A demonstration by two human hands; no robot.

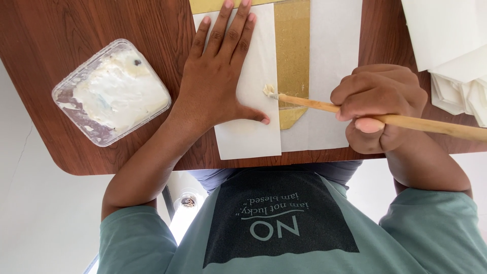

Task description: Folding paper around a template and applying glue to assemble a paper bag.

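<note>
Left hand (218, 81): it is lying flat with fingers spread wide, pressing down on the white paper strip (253, 127). It is holding nothing, only pinning the strip.
Right hand (378, 104): it is curled tight around the wooden brush (406, 122), out at 3 o'clock from the left hand.
Brush tip (269, 91): it is touching the right edge of the white strip, just beside the left thumb, and it is carrying a small blob of white paste.
White paper strip: it is lying near the middle of the surface (76, 30), with its far end going toward 12 o'clock, partly on top of the gold paper (293, 45).
Big white sheet (332, 76): it is lying under the gold paper, at 3 o'clock from the strip.
Paste tub (111, 91): it is sitting at 9 o'clock from the left hand, well apart from the brush, and it looks about half used.
Paper stack (456, 56): it is waiting at 2 o'clock, near the right hand.
Slip risk: the strip may be sliding crooked if the left hand lifts while the brush is pushing.
Mess risk: paste may be getting on the thumb, since the tip is so close to it.
Smear risk: too much paste may be spreading onto the gold paper and spoiling the shine.
Bump risk: the long brush handle is pointing toward the paper stack and may be knocking it.
</note>
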